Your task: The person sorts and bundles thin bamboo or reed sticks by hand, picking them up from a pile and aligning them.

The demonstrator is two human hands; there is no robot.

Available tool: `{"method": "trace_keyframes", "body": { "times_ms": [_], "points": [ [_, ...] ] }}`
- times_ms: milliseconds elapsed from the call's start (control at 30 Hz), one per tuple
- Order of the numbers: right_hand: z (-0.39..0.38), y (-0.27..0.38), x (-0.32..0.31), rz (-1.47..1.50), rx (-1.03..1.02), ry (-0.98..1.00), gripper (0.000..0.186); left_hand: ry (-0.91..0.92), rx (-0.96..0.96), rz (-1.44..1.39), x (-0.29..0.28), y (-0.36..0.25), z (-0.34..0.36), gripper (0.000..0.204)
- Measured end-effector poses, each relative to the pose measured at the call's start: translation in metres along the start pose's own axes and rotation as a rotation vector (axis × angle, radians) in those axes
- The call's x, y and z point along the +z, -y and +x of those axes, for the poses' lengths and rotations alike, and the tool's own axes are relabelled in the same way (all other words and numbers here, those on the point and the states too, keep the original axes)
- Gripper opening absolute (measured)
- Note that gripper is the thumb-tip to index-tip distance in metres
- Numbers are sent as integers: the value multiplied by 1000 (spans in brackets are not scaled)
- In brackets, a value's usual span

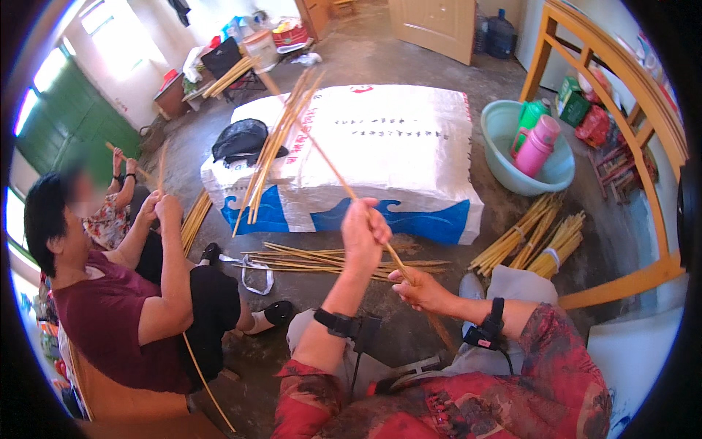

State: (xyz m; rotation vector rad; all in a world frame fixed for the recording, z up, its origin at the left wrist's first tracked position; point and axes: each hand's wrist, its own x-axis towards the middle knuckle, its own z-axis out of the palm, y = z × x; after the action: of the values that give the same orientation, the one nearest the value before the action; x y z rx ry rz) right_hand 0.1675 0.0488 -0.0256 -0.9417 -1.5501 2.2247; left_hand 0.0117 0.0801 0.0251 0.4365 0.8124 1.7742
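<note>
A long, thin straw-coloured stalk (328, 163) slants across in front of me, its upper end reaching over the white woven sack (417, 150). My left hand (365, 230) is closed round it near the middle. Lower down and to the right, my right hand (424, 290) grips the same stalk between thumb and fingers. Past that hand, its lower end runs down between my knees and looks blurred. Beyond my hands, a loose pile of similar stalks (314, 259) lies on the floor, with a white strap (257, 281) beside it.
More stalks (278, 150) and a black bag (241, 140) lie on the sack. Tied stalk bundles (559, 249) stand at right, near a basin (493, 157) holding pink (538, 148) and green flasks. A wooden frame (621, 282) borders my right. Two people with stalks sit at left.
</note>
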Motion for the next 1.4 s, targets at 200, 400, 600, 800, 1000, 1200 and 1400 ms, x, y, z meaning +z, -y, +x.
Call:
{"method": "trace_keyframes", "body": {
  "times_ms": [200, 400, 600, 800, 1000, 1200, 1400],
  "points": [
    [-7, -16, -13, -82, 81, 79, 26, 131, 86, -55, -23, -11, 15, 29],
    [-11, 23, -17, 300, 147, 298, 38, 335, -251, 40, 0, 8, -6, 33],
    [-7, 22, -16, 303, 104, 359, 43, 364, -318, 27, 0, 13, -14, 28],
    [-3, 24, -25, -16, 36, 295, 49, 372, -230, 119, -5, 13, -11, 24],
    [8, 56, -53, -19, -198, -47, 53, 356, -193, 332, -5, 15, -13, 19],
    [26, 74, -70, 66, -401, -239, 47, 343, -233, 516, -6, 34, -27, 17],
    [35, 75, -67, 176, -374, -179, 27, 421, -397, 467, -9, 38, -40, 25]
  ]
}}
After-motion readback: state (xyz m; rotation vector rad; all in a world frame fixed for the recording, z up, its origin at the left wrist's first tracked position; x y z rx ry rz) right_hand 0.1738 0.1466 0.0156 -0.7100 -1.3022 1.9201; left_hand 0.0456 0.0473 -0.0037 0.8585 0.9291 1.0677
